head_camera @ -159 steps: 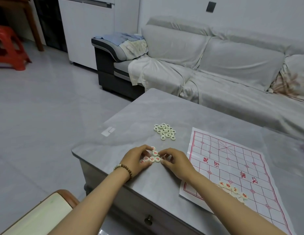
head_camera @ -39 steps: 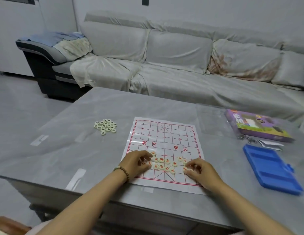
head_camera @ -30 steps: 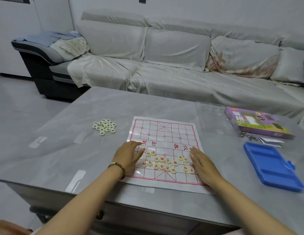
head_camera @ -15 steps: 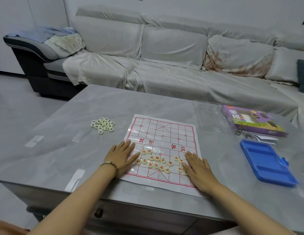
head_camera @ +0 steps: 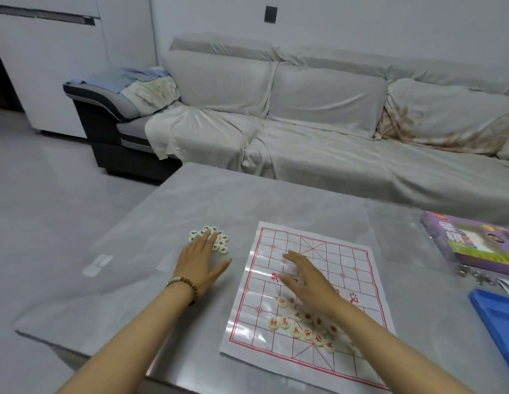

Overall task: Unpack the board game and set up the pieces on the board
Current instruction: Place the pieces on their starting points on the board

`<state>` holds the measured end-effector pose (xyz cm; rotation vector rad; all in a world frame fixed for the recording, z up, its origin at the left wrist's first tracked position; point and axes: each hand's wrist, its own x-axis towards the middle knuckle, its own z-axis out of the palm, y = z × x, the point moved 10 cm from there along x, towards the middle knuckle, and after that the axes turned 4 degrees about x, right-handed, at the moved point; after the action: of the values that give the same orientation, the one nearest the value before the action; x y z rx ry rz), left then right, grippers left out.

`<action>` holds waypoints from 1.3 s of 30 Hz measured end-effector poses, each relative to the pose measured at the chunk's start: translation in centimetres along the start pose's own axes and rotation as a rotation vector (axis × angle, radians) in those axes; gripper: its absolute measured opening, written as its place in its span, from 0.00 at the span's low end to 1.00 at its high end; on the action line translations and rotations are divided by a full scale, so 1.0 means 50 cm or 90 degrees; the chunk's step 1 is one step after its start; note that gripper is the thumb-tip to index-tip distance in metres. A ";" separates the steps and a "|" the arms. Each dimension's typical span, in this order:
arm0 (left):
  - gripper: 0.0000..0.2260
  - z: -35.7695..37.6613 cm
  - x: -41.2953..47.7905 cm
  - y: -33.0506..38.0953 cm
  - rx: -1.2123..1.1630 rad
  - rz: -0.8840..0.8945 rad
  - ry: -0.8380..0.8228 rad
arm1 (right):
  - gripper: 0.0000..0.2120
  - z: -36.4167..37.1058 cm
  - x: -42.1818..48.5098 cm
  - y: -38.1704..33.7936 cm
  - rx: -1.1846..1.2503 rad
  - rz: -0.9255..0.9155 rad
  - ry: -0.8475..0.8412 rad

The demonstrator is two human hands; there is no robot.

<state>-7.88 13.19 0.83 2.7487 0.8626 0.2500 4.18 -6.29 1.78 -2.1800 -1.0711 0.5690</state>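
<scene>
A: So, what's on the table [head_camera: 276, 200]?
B: One paper board [head_camera: 341, 260], one purple box [head_camera: 472, 243], one blue tray [head_camera: 500, 317], two heaps of pieces.
A: Hands?
B: Left hand [head_camera: 200, 258] flat, fingers straight and close together, on the black-marked heap [head_camera: 222, 240] left of the board. Right hand [head_camera: 307, 277] over the board's middle, fingers straight, slightly apart, beyond the red-marked heap [head_camera: 300, 327].
A: Changed?
B: Half a second ago both flanked that heap.

I am looking into a home living room. A long sofa [head_camera: 318, 132] under loose pale covers runs from twelve to two o'clock, with folded cloths [head_camera: 139, 83] heaped on its armrest at eleven. The low grey counter [head_camera: 247, 200] stands just before it, a paper game board [head_camera: 344, 251] spread on top, over a glossy grey floor [head_camera: 48, 209]; a tall white unit [head_camera: 48, 66] stands at ten.
</scene>
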 end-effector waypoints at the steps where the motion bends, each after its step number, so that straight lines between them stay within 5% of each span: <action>1: 0.38 0.006 0.016 -0.029 0.013 -0.017 -0.017 | 0.27 0.018 0.029 -0.024 0.007 -0.013 -0.010; 10: 0.58 0.049 0.080 -0.135 -0.096 -0.041 -0.063 | 0.31 0.155 0.239 -0.130 -0.036 -0.066 -0.081; 25: 0.16 0.008 0.020 -0.117 -0.250 0.029 0.081 | 0.18 0.159 0.222 -0.117 0.021 -0.145 -0.037; 39: 0.09 0.000 0.013 -0.121 -0.259 0.016 0.056 | 0.10 0.176 0.216 -0.137 -0.041 -0.172 -0.030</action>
<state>-10.63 18.37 -0.85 2.3840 0.7053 0.4954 1.26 8.76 -0.67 -2.0378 -1.4001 0.4696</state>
